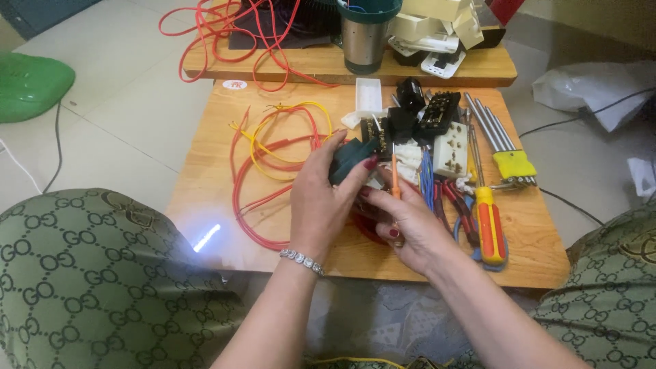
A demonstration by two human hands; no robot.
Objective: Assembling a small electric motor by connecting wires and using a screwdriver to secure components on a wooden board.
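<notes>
My left hand (320,198) grips a dark teal plastic part (350,158) above the low wooden table (219,109). My right hand (403,222) holds a thin orange-handled screwdriver (394,179) upright, its tip pointing up at the black socket piece (377,134) beside the teal part. Both hands meet over the middle of the table, fingers touching. Red and yellow wires (273,147) loop just left of my left hand.
A red-and-yellow screwdriver (490,229), pliers (456,205), a set of hex keys (506,147), white sockets (451,154) and black parts (437,113) lie to the right. A second board behind carries a metal cup (363,41) and red cable (219,27). My knees flank the table.
</notes>
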